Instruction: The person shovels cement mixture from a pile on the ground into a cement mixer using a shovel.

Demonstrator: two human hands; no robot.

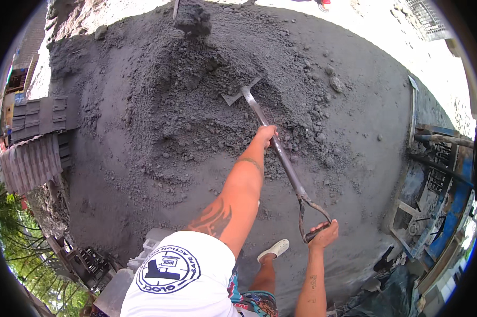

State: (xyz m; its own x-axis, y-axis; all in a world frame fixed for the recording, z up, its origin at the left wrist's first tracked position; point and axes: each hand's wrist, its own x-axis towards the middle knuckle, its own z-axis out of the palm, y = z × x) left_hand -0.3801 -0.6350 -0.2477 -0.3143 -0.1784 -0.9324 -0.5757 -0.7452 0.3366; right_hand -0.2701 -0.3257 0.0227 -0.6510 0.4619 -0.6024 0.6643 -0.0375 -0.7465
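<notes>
A shovel (289,168) slants across the middle, its metal blade partly sunk in a heap of grey sand or cement mix (196,90). My left hand (268,133) is wrapped round the shaft a little behind the blade. At the near end, my right hand (324,234) grips the D-shaped handle. Most of the blade's face is hidden by the mix. Beyond it, at the top edge, the blade of another shovel (192,19) carries a lump of the grey mix; whoever holds it is out of view.
Small lumps and a larger stone (336,83) lie right of the heap. Corrugated sheeting (32,164) stands at the left. Grey hollow blocks (148,245) sit near my left side. Wooden frames and a blue panel (452,208) line the right edge. My shoe (274,250) is below the handle.
</notes>
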